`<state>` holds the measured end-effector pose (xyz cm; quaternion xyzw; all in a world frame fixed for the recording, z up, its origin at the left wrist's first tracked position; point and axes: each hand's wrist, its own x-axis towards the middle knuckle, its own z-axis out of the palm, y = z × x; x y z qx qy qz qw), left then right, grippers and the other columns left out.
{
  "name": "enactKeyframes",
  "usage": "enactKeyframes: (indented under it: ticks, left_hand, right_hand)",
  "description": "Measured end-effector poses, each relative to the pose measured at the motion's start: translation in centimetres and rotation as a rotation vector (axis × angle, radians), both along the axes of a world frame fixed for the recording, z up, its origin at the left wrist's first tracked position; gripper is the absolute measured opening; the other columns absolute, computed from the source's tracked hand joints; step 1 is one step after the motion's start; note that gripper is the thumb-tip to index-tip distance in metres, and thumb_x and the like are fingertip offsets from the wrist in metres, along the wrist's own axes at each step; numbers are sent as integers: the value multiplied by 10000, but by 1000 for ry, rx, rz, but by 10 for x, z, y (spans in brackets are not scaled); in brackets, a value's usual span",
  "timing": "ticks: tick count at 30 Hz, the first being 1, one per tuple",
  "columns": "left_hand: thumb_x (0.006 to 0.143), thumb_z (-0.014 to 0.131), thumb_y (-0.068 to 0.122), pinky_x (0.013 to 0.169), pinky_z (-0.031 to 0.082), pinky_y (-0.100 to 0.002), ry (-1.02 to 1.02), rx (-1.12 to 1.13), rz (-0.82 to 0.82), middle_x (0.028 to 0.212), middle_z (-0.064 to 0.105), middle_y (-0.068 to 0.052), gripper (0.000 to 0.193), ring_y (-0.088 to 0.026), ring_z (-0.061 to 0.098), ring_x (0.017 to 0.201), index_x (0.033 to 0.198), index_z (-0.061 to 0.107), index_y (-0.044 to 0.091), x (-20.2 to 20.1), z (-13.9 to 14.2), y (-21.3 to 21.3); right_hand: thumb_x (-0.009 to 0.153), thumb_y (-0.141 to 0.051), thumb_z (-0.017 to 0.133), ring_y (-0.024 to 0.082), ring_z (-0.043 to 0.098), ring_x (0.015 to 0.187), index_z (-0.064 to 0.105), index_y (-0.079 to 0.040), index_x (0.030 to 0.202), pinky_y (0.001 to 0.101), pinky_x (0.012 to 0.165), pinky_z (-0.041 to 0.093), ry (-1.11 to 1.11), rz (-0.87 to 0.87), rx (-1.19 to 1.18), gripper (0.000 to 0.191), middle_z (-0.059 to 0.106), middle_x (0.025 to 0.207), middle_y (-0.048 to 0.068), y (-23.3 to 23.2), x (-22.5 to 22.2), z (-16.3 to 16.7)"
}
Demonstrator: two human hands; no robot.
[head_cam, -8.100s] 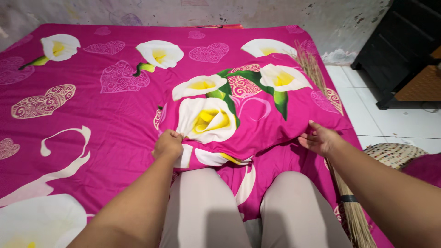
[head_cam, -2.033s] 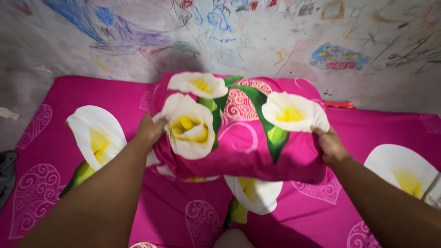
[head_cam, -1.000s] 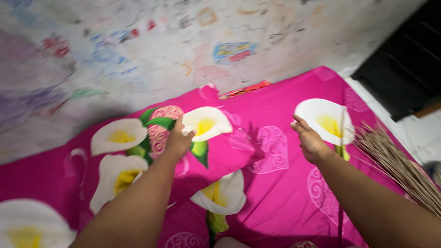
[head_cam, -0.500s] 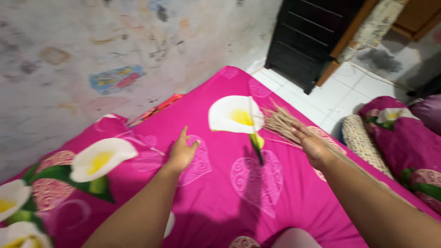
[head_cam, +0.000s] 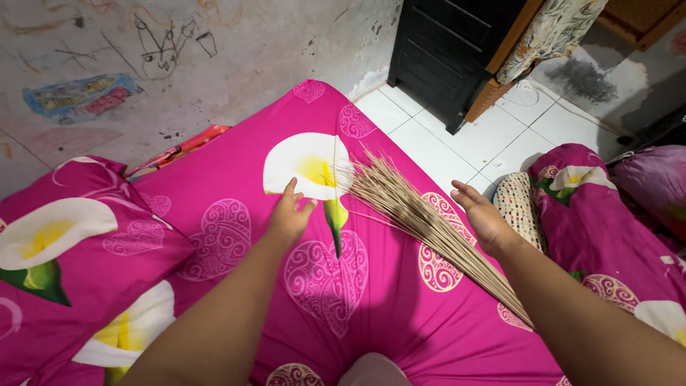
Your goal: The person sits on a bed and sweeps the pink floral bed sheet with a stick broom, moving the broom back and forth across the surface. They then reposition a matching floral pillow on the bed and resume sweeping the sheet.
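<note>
A pink flowered bed (head_cam: 357, 300) carries a stick broom (head_cam: 421, 218) (lying diagonally) and pillow (head_cam: 64, 250).

Black cabinet (head_cam: 457, 50) on white tiled floor (head_cam: 500, 136); scribbled wall (head_cam: 179, 64); bolster (head_cam: 593, 214).

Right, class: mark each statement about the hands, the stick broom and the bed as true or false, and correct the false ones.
1. The stick broom lies on the pink floral sheet. True.
2. The right hand grips the broom tightly. False: it is open, beside the bristles.
3. The left hand rests open on the sheet. True.
4. The floor beside the bed is carpeted. False: it is white tiled floor.
5. A pillow in matching fabric lies on the left. True.
</note>
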<state>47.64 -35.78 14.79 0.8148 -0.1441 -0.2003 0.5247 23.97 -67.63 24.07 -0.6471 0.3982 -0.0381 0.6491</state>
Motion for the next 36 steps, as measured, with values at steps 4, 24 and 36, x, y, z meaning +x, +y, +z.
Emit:
enactKeyframes:
  ticks: [4, 24, 36]
  left_hand:
    - [934, 706, 252, 1100, 471, -413, -31, 26, -20, 1463, 551, -224, 861, -342, 569, 1336, 1624, 201, 140, -1, -11, -7]
    - [918, 698, 248, 1055, 501, -383, -4, -76, -446, 1388, 638, -175, 852, -279, 634, 1253, 1617, 227, 125, 41, -5, -160]
    - [935, 682, 272, 1061, 497, -392, -32, 63, -835, 1446, 593, -131, 839, -275, 604, 1302, 1624, 213, 179, 15, 44, -250]
  right_hand:
    - [987, -380, 554, 249, 233, 1564, 508, -247, 1512, 407, 1251, 196, 26, 4, -35, 544, 400, 1639, 97, -16, 0, -6]
    - [994, -341, 535, 243, 289, 1537, 510, -265, 1507, 406, 1218, 203, -13, -400, -84, 519, 444, 1617, 63, -48, -54, -5]
    - [993, -369, 554, 226, 377, 1499, 520, -218, 1503, 404, 1223, 221, -40, -799, -169, 532, 517, 1568, 64, -5, -150, 5]
